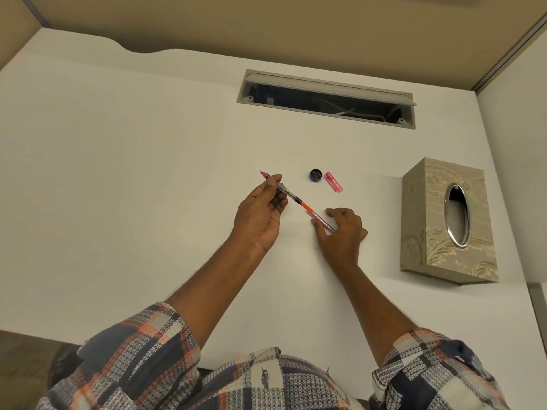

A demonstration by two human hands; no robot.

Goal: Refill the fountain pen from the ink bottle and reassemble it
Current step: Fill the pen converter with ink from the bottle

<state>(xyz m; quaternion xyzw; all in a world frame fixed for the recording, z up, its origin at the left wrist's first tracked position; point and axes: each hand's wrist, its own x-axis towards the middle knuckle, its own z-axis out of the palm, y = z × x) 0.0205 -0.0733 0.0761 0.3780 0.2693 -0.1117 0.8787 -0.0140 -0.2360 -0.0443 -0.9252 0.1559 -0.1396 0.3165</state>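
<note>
- Over the smooth white desktop (148, 173), whether the orange-red ink tube (306, 207) has entered the translucent pink barrel (324, 224) cannot be made out.
- The clear-bodied fountain pen front (281, 189), nib pointing away, is pinched by the left hand (260, 214).
- That barrel is gripped by the curled right hand (343, 235).
- A round purple bottle cap (315, 175) and a pink plastic pen cap (334, 182) are laid just beyond.

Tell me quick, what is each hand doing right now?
Left hand: pinches the slim clear fountain pen near its nib end.
Right hand: grips the clear pinkish pen barrel at the pen's orange tail.
</note>
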